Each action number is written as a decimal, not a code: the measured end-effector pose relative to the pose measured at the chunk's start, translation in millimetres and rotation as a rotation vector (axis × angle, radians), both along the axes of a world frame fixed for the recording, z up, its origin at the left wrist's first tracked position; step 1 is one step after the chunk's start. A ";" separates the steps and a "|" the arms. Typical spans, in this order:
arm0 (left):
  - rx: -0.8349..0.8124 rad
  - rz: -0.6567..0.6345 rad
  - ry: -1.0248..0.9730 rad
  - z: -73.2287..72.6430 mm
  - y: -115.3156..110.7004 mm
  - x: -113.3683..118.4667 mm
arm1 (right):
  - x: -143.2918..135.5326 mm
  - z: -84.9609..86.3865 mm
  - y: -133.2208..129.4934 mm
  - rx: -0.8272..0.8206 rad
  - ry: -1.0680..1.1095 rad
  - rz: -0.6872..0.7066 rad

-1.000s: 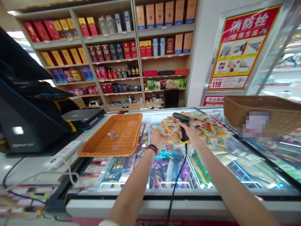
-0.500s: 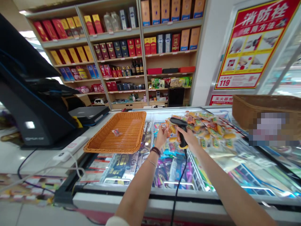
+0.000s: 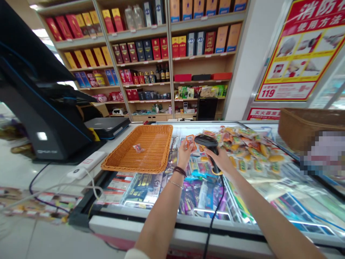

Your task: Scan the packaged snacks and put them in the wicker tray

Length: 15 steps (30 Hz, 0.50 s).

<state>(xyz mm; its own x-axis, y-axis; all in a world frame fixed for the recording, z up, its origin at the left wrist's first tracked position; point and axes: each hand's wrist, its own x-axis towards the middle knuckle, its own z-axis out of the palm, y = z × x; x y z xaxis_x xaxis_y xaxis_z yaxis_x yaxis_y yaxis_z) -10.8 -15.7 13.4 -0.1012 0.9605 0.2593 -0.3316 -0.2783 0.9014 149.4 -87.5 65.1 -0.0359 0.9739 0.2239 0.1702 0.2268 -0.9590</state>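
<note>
A shallow, bright-orange woven basket [image 3: 122,158] holds one small clear-wrapped packet [image 3: 138,148], its print illegible. To its right, my left hand's [image 3: 184,155] fingers pinch a glossy orange-and-clear plastic packet [image 3: 190,141] just beside the head of a black plastic handheld scanner [image 3: 207,139], its handle wrapped by my right hand's [image 3: 221,160] partly hidden fingers. Farther right: heaped shiny snack packs [image 3: 246,144], a red-and-yellow poster [image 3: 299,57] reading "119," and a cut-off brown woven basket [image 3: 296,124], its label pixelated.
</note>
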 end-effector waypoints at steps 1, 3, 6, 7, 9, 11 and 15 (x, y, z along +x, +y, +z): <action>0.008 -0.009 0.000 -0.6 0.1 0.3 | -1.1 0.5 -0.7 0.001 -0.006 0.003; 0.024 -0.027 0.001 -1.3 0.1 0.8 | -2.8 1.9 -1.6 0.001 -0.013 0.012; 0.031 -0.048 0.009 -0.5 -1.2 0.9 | -4.3 4.4 -3.0 -0.006 -0.019 0.017; 0.028 -0.053 0.012 0.3 -2.0 0.8 | -4.7 5.2 -3.7 -0.006 -0.016 0.012; 0.023 -0.061 0.012 2.2 -4.0 0.6 | -5.8 6.6 -5.1 -0.006 -0.009 0.002; 0.018 -0.063 0.007 4.2 -5.9 0.6 | -6.9 7.4 -6.4 -0.006 -0.009 -0.003; -0.017 -0.055 0.017 7.4 -8.2 0.9 | -8.4 7.3 -7.4 -0.006 -0.025 -0.010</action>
<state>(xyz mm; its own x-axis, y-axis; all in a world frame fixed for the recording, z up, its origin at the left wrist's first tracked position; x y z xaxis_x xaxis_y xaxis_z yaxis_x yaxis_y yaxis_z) -10.0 -23.9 20.9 -0.0439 0.9688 0.2439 -0.3307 -0.2444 0.9115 141.0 -94.9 72.5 -0.0312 0.9756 0.2175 0.1965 0.2194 -0.9557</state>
